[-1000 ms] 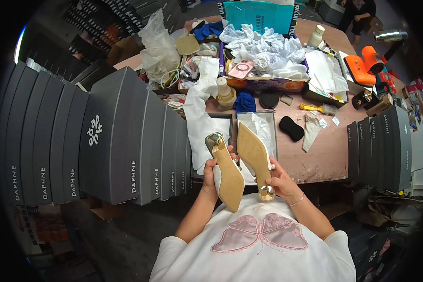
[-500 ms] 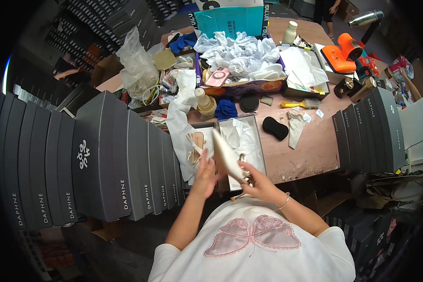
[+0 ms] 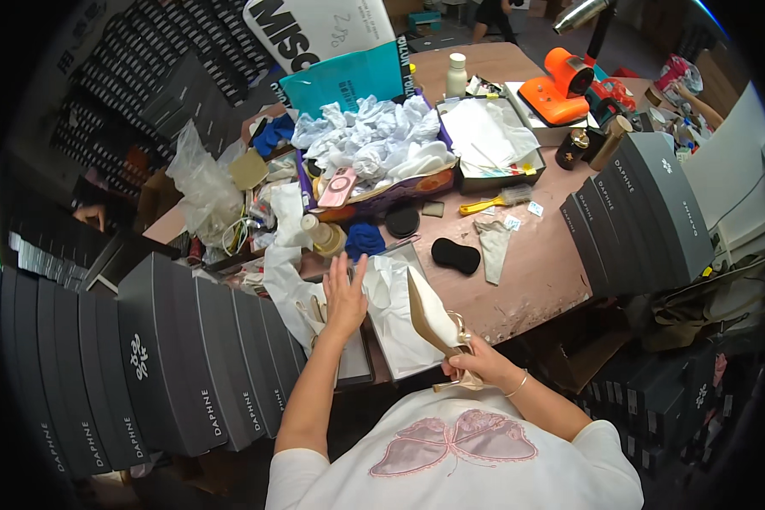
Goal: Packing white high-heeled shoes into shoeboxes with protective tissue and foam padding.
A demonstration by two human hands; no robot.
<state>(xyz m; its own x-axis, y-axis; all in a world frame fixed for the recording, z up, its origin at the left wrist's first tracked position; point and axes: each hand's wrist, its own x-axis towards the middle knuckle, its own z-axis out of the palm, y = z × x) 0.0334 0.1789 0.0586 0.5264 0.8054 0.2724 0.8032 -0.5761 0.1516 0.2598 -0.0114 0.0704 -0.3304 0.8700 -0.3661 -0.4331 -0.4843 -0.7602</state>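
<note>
My right hand (image 3: 478, 364) grips a white pointed high-heeled shoe (image 3: 440, 321) near its heel and strap, toe pointing away and its tan sole partly showing. My left hand (image 3: 346, 299) is open, fingers spread, above the left part of a shoebox and just short of a bunched blue cloth (image 3: 365, 241). Beside the cloth stands a bottle (image 3: 328, 240) with a pale cap. White tissue paper (image 3: 399, 333) lines the shoebox in front of me. Left of it, partly hidden by my left forearm, lie the light straps of another shoe (image 3: 316, 308).
Dark shoeboxes stand stacked at left (image 3: 168, 348) and right (image 3: 646, 217). Farther back are a carton of crumpled white paper (image 3: 374, 136), a tray of white sheets (image 3: 493, 136) and an orange device (image 3: 557, 89). A black sponge (image 3: 456, 256) and a yellow-handled brush (image 3: 484, 204) lie on the table.
My left hand has left the shoe and reached forward with spread fingers. My right hand keeps the shoe, now a little farther right. The whole view has turned, shifting the table leftward.
</note>
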